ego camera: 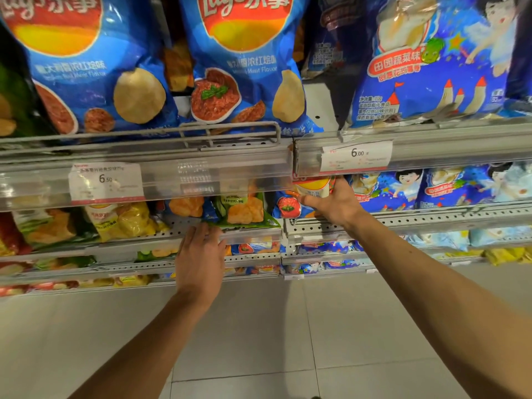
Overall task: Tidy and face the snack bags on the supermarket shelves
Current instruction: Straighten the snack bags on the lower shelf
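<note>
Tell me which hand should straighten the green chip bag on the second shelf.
Left. The left hand lies right below the green chip bag, fingers at its bottom edge; the right hand already grips a blue bag.

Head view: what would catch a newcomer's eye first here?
The two big blue Lay's bags on the top shelf dominate the frame. Below them, the right hand grips a blue snack bag on the second shelf, while the left hand rests at that shelf's edge under a green bag.
</note>
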Demonstrator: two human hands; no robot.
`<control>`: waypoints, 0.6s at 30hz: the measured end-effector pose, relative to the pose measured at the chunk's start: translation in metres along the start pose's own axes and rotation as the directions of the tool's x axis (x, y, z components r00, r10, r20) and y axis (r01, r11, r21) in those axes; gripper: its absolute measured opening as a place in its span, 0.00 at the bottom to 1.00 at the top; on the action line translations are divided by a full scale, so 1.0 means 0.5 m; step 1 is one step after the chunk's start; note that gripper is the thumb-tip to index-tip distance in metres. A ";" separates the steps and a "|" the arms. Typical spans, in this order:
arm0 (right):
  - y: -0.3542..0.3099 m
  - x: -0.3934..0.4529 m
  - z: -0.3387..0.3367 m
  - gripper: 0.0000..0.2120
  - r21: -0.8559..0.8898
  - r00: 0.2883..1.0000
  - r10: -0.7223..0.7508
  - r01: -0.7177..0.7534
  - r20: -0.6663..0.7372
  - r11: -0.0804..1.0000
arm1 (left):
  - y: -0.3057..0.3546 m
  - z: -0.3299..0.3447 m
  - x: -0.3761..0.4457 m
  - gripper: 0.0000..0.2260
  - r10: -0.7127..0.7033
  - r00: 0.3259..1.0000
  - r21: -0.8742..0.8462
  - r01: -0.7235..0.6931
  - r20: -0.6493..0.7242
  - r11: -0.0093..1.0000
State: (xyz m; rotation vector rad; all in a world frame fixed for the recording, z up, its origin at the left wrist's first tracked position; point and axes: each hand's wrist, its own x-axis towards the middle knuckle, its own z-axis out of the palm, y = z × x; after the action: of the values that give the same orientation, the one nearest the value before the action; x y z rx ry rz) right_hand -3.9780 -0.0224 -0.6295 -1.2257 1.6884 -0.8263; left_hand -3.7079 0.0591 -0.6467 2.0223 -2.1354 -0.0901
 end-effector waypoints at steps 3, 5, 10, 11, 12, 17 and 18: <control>0.006 -0.004 0.003 0.33 -0.015 1.000 0.007 -0.008 -0.018 1.000 | 0.006 0.001 0.000 0.08 -0.017 1.000 -0.013 0.017 -0.012 1.000; 0.010 -0.009 0.003 0.35 -0.011 1.000 0.000 0.000 -0.028 1.000 | 0.008 -0.001 0.003 0.08 -0.029 1.000 -0.037 0.028 -0.009 0.999; 0.013 -0.043 0.010 0.33 -0.033 0.995 -0.021 0.018 -0.102 0.999 | 0.002 -0.008 0.006 0.09 -0.022 0.999 -0.065 0.025 0.041 0.998; 0.014 -0.053 0.012 0.31 -0.035 0.991 -0.042 0.038 -0.128 0.999 | 0.001 -0.010 0.007 0.10 -0.020 0.998 -0.073 0.024 0.052 0.997; 0.015 -0.065 0.015 0.29 -0.030 0.986 -0.064 0.060 -0.153 0.998 | 0.000 -0.011 0.007 0.10 -0.022 0.998 -0.081 0.026 0.060 0.996; 0.024 -0.135 0.045 0.24 -0.018 0.929 -0.132 0.134 -0.346 0.991 | -0.008 -0.009 0.005 0.13 -0.040 0.998 -0.172 0.049 0.053 0.984; 0.027 -0.151 0.055 0.23 -0.036 0.908 -0.137 0.134 -0.395 0.990 | -0.012 -0.009 0.006 0.13 -0.051 0.997 -0.209 0.062 0.055 0.976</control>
State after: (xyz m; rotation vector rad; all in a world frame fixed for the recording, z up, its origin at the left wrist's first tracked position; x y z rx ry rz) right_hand -3.9476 0.0532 -0.6325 -1.2513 1.9414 -1.2214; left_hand -3.7015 0.0561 -0.6429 1.9764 -2.0008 -0.3622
